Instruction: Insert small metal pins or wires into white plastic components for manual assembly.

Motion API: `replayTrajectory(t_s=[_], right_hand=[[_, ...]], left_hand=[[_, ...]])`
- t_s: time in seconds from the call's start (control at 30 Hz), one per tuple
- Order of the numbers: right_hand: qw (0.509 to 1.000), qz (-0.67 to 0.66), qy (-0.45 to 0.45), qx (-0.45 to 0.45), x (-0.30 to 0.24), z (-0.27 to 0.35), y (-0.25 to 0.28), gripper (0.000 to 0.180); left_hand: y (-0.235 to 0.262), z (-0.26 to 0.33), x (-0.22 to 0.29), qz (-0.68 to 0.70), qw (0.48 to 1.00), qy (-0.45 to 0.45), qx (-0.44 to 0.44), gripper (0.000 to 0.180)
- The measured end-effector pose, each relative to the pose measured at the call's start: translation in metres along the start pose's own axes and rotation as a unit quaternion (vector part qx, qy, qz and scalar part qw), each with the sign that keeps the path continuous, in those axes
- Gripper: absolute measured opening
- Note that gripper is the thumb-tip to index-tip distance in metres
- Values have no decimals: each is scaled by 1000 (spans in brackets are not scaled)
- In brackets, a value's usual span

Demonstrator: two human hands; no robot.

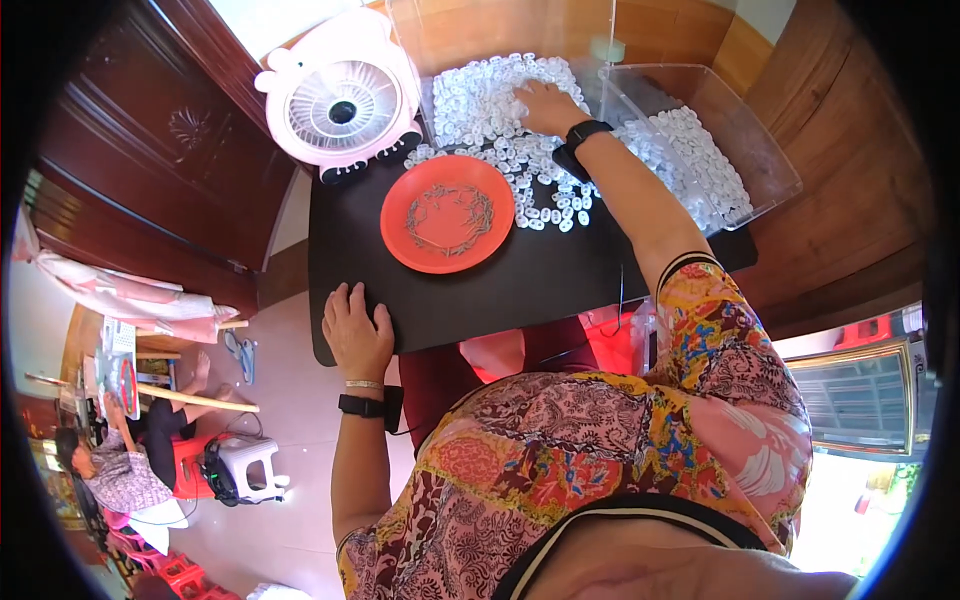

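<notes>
My left hand rests flat on the near left corner of the black table, its fingers apart and nothing in them. My right hand reaches to the far side, touching a heap of small white oval plastic pieces with its fingers stretched out. More of these pieces lie loose on the table below my right wrist. Between my hands sits a round red plate holding many thin grey metal pins, spread mostly in a ring.
A pink fan stands at the far left of the table. On the right, a clear plastic bin holds many white pieces. Another person sits at the left of the room, near a white stool.
</notes>
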State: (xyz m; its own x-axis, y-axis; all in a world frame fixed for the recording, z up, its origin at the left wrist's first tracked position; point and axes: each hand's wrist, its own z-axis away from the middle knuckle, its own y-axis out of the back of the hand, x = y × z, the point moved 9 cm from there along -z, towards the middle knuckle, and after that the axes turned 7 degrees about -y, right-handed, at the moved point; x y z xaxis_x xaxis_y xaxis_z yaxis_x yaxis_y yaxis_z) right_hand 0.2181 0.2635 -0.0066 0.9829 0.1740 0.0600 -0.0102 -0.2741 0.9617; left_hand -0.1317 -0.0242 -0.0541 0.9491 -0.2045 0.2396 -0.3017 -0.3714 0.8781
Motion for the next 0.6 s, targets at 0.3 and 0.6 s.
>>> replayTrajectory(t_s=[0.3, 0.6], right_hand=[[982, 7, 46, -182, -33, 69, -15, 49], [973, -97, 128, -168, -53, 111, -14, 45]], left_hand=[[-9, -4, -4, 0, 1000, -9, -1, 44], [-27, -47, 72, 123, 972, -202, 17, 53]])
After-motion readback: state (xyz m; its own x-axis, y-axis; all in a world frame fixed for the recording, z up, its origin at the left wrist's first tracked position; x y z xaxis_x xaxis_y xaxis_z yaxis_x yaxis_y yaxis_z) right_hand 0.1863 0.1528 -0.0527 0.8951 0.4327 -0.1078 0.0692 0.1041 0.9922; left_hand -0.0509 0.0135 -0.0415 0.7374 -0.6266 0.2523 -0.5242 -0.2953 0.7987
